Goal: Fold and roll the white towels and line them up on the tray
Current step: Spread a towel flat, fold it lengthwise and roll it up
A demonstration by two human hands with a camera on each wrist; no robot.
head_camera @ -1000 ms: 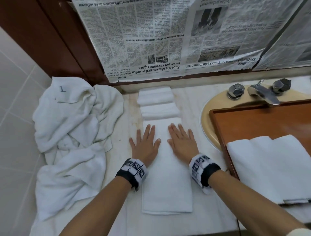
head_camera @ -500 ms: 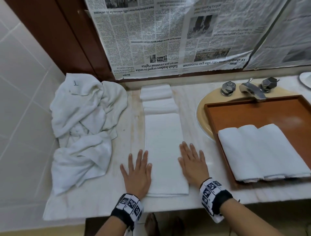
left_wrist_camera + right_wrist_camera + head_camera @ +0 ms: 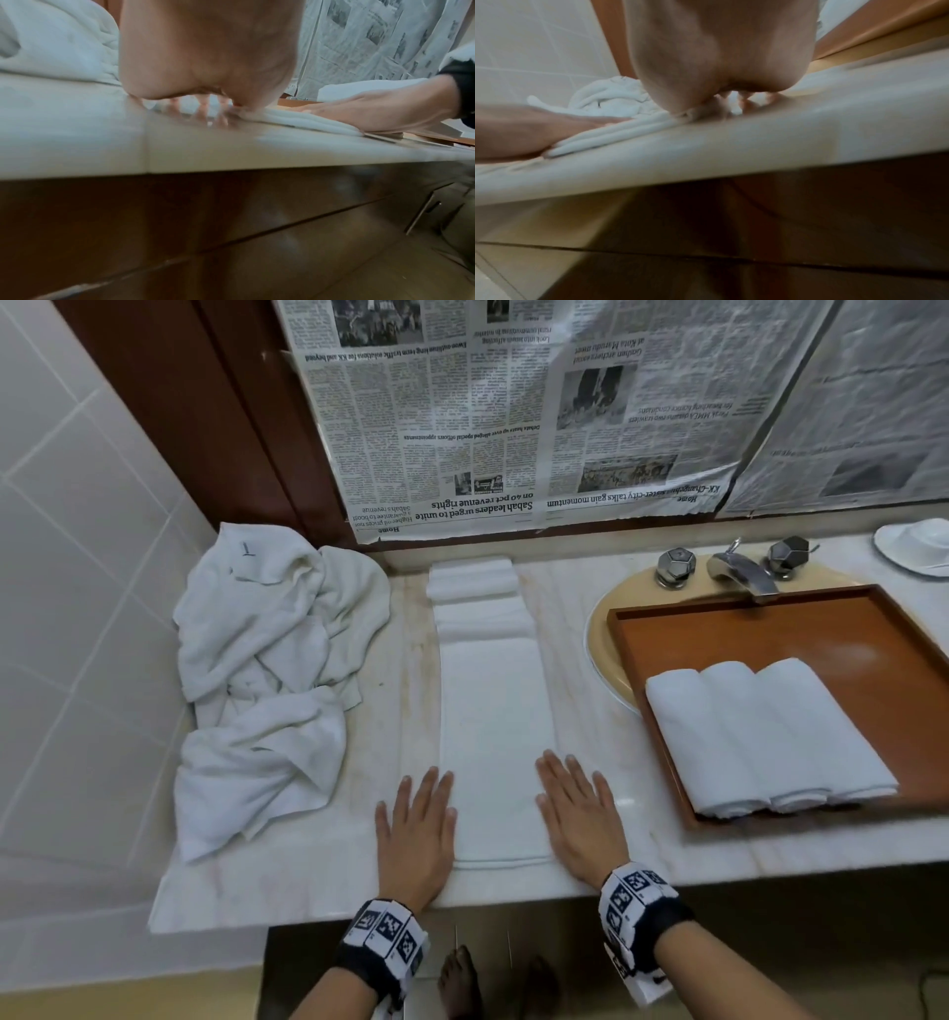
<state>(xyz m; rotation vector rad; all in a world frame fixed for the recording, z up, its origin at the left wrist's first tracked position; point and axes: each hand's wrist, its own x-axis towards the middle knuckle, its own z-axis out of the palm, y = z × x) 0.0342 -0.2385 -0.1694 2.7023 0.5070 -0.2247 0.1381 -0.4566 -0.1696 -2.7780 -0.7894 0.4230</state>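
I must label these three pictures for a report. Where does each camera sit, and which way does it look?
Head: above the counter, looking down; both forearms, left hand and right hand beside the folded towel.
Left wrist: under the left palm, looking forward and rightward; shows the right hand.
Right wrist: under the right palm, looking leftward; shows the left hand.
Shared: all show the towel's near edge and the heap of towels.

Left hand [image 3: 205,52] flat on counter [image 3: 180,150], beside folded towel [image 3: 308,121].
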